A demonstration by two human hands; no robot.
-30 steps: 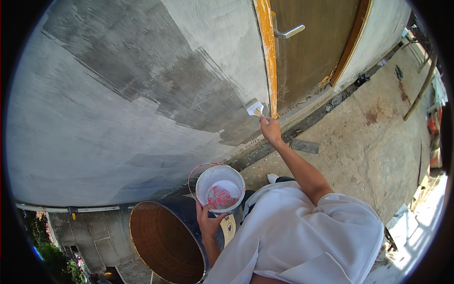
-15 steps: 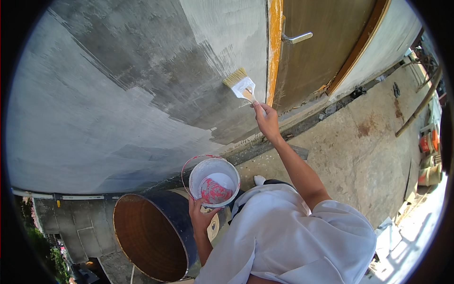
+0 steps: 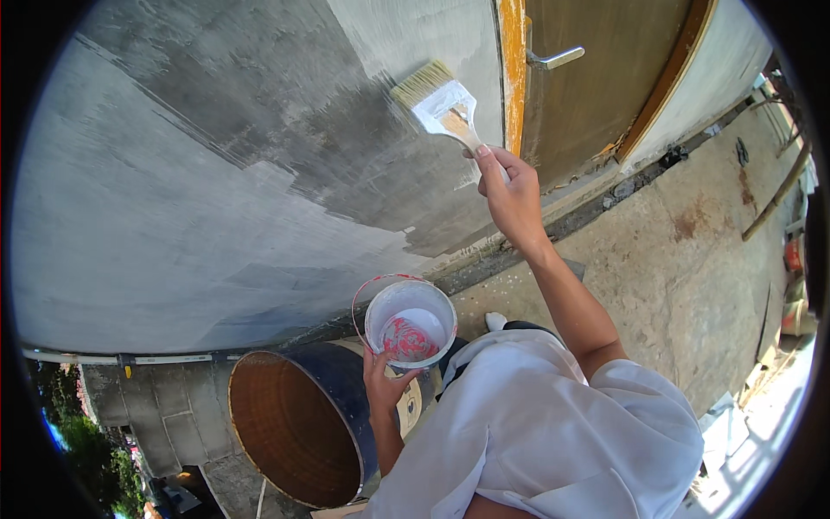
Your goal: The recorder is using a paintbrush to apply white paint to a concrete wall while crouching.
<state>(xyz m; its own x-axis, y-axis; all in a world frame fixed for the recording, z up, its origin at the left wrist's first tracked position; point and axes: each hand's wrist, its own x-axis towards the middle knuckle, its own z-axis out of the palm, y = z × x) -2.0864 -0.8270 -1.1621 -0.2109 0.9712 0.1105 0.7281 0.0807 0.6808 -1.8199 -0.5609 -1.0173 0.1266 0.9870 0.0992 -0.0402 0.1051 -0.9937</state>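
Note:
My right hand (image 3: 515,192) grips the handle of a wide flat paintbrush (image 3: 443,105), its pale bristles pointing up and to the left. The brush is in front of the grey wall (image 3: 285,112), left of the orange door frame; whether the bristles touch it I cannot tell. In my left hand (image 3: 385,385) is a small bucket (image 3: 411,303) with a thin red-stained wire handle. White paint (image 3: 424,320) lies inside it, with a patch of red and grey on the bottom. My fingers close round the bucket's lower side.
A large dark drum (image 3: 298,424), rusty inside, stands at lower left beside the bucket. A brown door (image 3: 596,86) with a metal lever handle (image 3: 558,58) is at upper right. A concrete floor (image 3: 666,277) runs along the wall, with a wooden pole (image 3: 778,195) far right.
The paintbrush has risen and come nearer the camera, its bristles higher up the wall. My left hand still holds the bucket. The whole view has shifted slightly.

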